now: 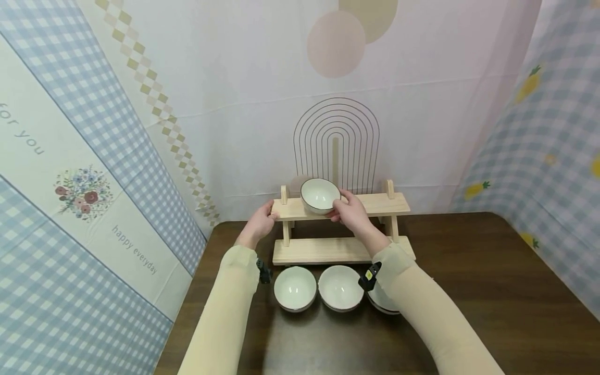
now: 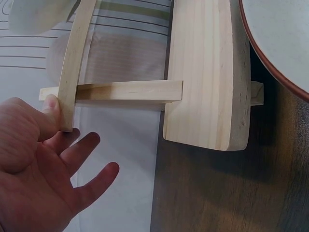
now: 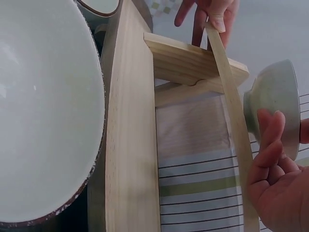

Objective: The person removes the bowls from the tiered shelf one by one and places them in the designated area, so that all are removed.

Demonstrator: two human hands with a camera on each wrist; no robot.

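Note:
My right hand point(image 1: 352, 212) pinches the right side of a white bowl point(image 1: 320, 192) with a dark rim. The bowl is at the upper board of a two-tier wooden display stand point(image 1: 323, 250), left of its middle. In the right wrist view the foot of the bowl point(image 3: 275, 92) is close against the board; whether it bears on it I cannot tell. At the board's left end is my left hand point(image 1: 259, 223). The left wrist view shows that hand point(image 2: 43, 164) pinching the board end between thumb and fingers, the other fingers spread.
On the brown table point(image 1: 469, 271), before the stand, a row holds a left bowl point(image 1: 295, 288), a middle bowl point(image 1: 341, 287) and right-hand stacked bowls point(image 1: 380, 299), partly hidden by my right forearm. A patterned cloth point(image 1: 253, 146) hangs behind the stand.

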